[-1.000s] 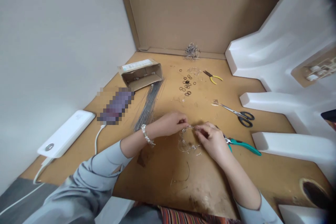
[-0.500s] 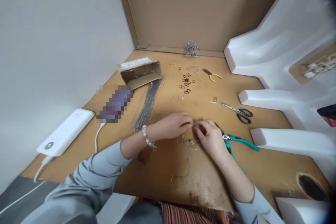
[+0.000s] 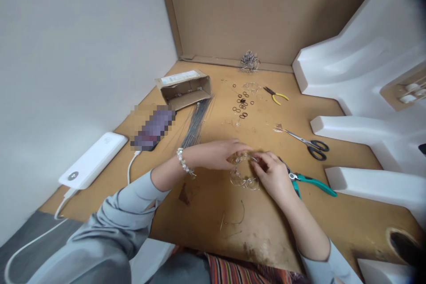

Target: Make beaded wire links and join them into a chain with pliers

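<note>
A ring of thin silvery wire with small loops along it (image 3: 245, 183) hangs between my two hands, low over the table. My right hand (image 3: 273, 175) pinches its right side between thumb and fingers. My left hand (image 3: 218, 154) is at the ring's upper left, fingers stretched out and apart from the thumb; whether the fingertips touch the wire is hard to see. A pearly bead bracelet (image 3: 185, 163) is on the left wrist. Green-handled pliers (image 3: 311, 183) lie just right of my right hand, partly hidden by it.
A bundle of straight grey wires (image 3: 196, 124) lies by an open cardboard box (image 3: 184, 91). Small dark rings (image 3: 242, 106), yellow-handled pliers (image 3: 276, 95), black-handled scissors (image 3: 311, 145) and a wire tangle (image 3: 249, 61) are farther back. A white power bank (image 3: 93, 159) and phone stand left; white foam (image 3: 353, 128) borders the right.
My left fingers have come out of their pinch and spread. The wire ring is raised and opened out between my hands. The view has shifted slightly left.
</note>
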Tool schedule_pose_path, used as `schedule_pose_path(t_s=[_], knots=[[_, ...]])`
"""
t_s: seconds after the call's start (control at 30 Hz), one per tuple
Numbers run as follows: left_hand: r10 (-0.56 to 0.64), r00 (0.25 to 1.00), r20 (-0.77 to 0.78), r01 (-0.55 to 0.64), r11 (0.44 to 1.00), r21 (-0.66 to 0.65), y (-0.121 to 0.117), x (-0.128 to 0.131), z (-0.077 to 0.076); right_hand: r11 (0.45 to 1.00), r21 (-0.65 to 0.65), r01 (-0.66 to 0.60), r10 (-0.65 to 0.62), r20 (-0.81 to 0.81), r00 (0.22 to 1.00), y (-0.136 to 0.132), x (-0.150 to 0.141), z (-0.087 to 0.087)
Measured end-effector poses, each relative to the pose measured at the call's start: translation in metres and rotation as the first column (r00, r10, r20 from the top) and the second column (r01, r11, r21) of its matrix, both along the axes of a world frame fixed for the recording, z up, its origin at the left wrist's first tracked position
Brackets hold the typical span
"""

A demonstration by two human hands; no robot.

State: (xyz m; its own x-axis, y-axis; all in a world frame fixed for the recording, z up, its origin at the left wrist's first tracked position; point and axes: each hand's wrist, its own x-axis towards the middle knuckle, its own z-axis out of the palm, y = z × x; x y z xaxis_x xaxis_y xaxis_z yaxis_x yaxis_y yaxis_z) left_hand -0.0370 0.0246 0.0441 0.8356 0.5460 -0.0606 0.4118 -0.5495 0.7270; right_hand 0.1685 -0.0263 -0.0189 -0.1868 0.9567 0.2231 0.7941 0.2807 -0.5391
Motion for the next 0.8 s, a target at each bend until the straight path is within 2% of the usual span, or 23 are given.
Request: schedule_pose_path(t_s=[0.2, 0.37, 0.5, 0.67, 0.8], knots=[[0.017, 0.998, -0.068, -0.020, 0.998, -0.054, 0.001, 0.009, -0.010, 0.999, -0.034, -0.026, 0.026, -0.006, 1.000, -0.002, -0.004, -0.001], [0.055, 0.996, -0.065, -0.063, 0.991, -0.119, -0.002, 0.013, -0.020, 0.998, -0.034, -0.046, 0.047, 0.034, 0.998, -0.002, -0.005, -0.002], [0.096, 0.991, -0.091, -0.099, 0.995, -0.031, -0.006, 0.015, -0.018, 0.997, -0.059, -0.054, 0.058, 0.061, 0.996, -0.002, -0.005, 0.000], [-0.013, 0.979, -0.202, 0.011, 1.000, -0.012, -0.009, 0.008, -0.003, 0.997, -0.058, -0.056, 0.055, -0.018, 0.998, -0.003, -0.006, 0.001], [0.012, 0.960, -0.280, 0.031, 0.988, 0.152, -0.019, 0.006, 0.001, 0.995, -0.059, -0.075, 0.068, -0.108, 0.992, -0.001, -0.004, -0.001]])
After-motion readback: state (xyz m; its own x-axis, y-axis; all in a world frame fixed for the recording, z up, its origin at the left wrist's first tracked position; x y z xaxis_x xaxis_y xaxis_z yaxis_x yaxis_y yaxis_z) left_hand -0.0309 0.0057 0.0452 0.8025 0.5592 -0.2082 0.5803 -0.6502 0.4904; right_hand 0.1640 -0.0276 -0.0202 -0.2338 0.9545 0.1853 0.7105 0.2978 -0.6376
